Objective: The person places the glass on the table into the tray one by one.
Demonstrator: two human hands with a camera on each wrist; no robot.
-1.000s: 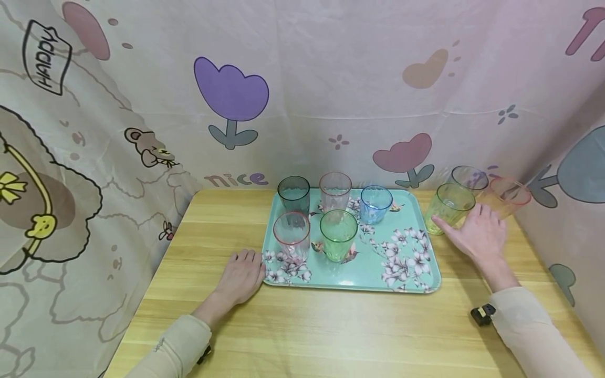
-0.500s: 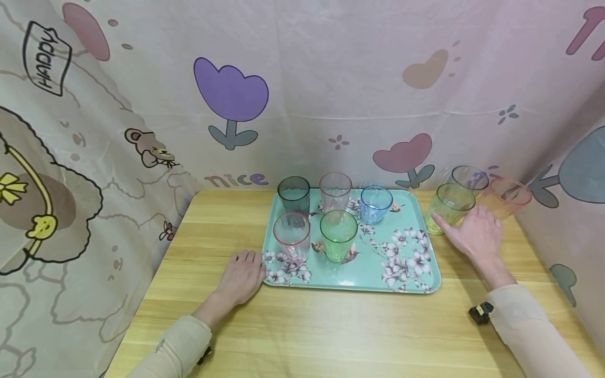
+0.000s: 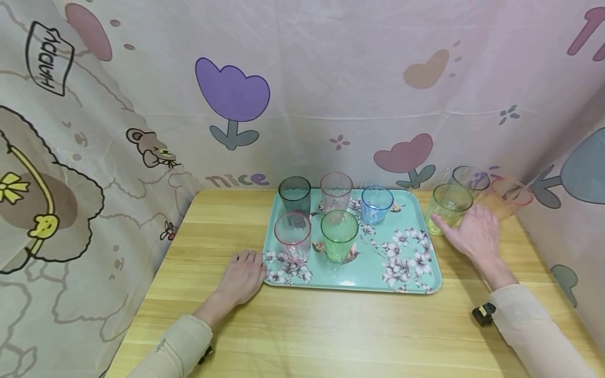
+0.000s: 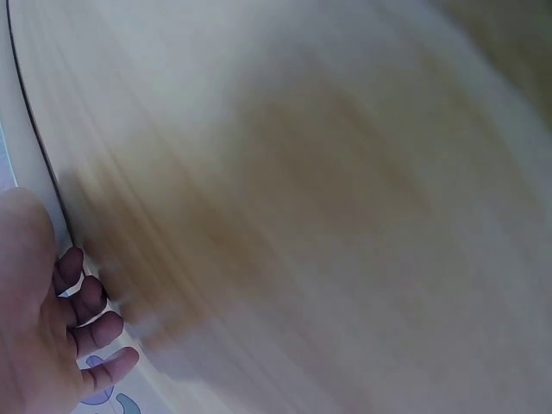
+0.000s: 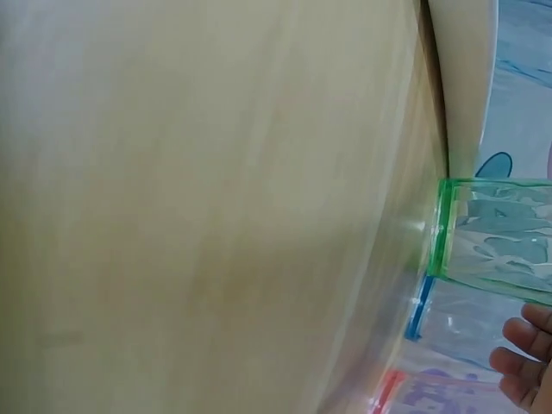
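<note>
My right hand [image 3: 475, 233] holds a yellow-green tumbler [image 3: 449, 207] standing on the table just right of the tray. Its thumb lies along the near left side, and the other fingers are on the right side. In the right wrist view, curled fingers [image 5: 524, 354] lie beside the green-rimmed tumbler [image 5: 500, 233]. A dark-rimmed clear tumbler [image 3: 470, 181] and an orange tumbler with a red rim [image 3: 506, 199] stand behind and to the right. My left hand [image 3: 241, 275] rests on the table against the left edge of the turquoise floral tray [image 3: 350, 281], fingers loosely bent.
Several tumblers stand on the tray: a grey one [image 3: 295, 199], a pale pink one [image 3: 335, 194], a short blue one [image 3: 376, 206], a red-rimmed clear one [image 3: 293, 239] and a green one [image 3: 338, 239]. A printed curtain [image 3: 302, 105] hangs behind the wooden table [image 3: 331, 331].
My right hand has shifted slightly left, its fingers closing in on the yellow-green tumbler, which has moved a little left too. The left hand stays in place.
</note>
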